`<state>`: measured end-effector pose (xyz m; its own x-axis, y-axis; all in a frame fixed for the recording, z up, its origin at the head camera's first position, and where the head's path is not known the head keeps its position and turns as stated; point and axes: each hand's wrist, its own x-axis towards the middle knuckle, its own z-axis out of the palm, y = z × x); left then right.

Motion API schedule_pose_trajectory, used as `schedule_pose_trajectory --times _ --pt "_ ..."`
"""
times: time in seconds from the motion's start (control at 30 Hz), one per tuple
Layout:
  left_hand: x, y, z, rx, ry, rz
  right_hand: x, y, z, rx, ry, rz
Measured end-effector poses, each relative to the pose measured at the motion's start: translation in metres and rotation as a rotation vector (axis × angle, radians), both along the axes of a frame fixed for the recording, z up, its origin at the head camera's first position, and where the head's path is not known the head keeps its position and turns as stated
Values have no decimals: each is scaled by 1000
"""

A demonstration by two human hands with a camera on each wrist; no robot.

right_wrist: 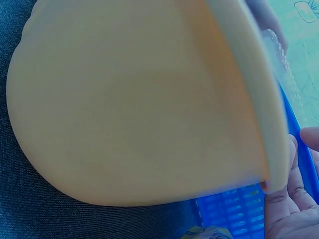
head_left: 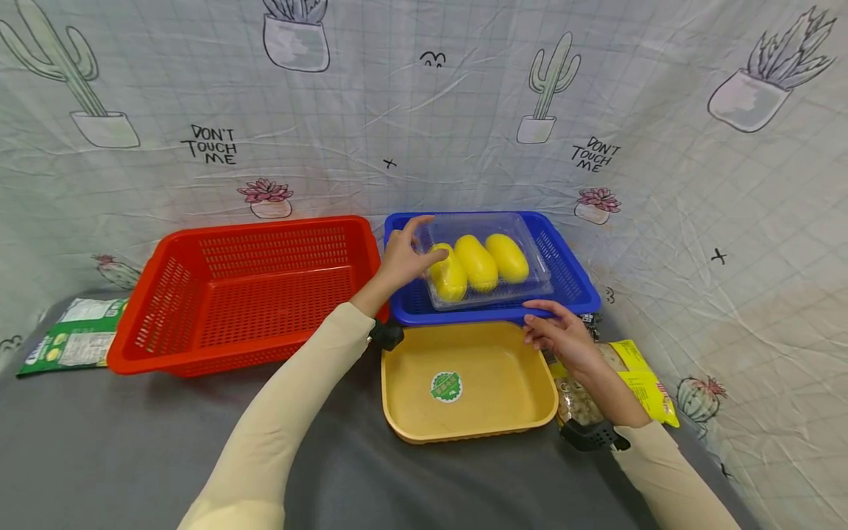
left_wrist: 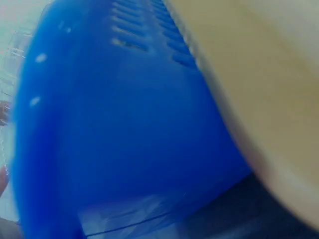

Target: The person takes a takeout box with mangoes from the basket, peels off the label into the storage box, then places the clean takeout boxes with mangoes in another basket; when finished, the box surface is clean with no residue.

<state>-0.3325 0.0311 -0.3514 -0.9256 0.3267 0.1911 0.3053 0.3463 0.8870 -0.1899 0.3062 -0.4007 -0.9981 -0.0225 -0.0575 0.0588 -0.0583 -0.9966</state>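
Note:
Three yellow mango-like fruits [head_left: 477,266] lie in a clear plastic box [head_left: 533,293], which sits in or just over the blue basket [head_left: 573,283]. My left hand [head_left: 400,258] holds the box at its left end, the thumb over the nearest fruit and the index finger at the back corner. Below the blue basket is a yellow tray [head_left: 503,383] with a round green sticker on its bottom. My right hand [head_left: 563,338] is by the tray's back right corner, fingers loosely bent and holding nothing; in the right wrist view its fingertips [right_wrist: 294,199] are at the tray's rim.
A red basket [head_left: 265,302] stands to the left with nothing in it. A green packet [head_left: 82,335] lies beyond it at the far left. Yellow food packets [head_left: 645,383] lie under and beside the right forearm. Behind everything hangs a cactus-print cloth [head_left: 424,110].

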Motion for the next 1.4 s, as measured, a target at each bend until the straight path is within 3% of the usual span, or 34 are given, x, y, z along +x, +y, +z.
schedule_pose_trajectory --times 0.17,0.3,0.6,0.87,1.13,1.27,1.4 --pt "1 2 -5 15 -78 37 -2 -2 -1 -1 5 13" --pt "2 8 -8 38 -123 31 -1 -2 -1 -5 6 7" --pt "4 14 -11 -27 -169 39 -2 -2 -2 -19 0 22" --pt "2 14 -14 -93 -193 -30 -1 0 -3 -12 12 14" --pt "4 18 -16 -83 -263 -68 2 2 -5 -17 16 15" --pt "6 18 -13 -78 -321 -123 1 2 -5 -29 25 20" --pt "7 17 -11 -146 -331 -192 0 2 -4 -38 32 27"
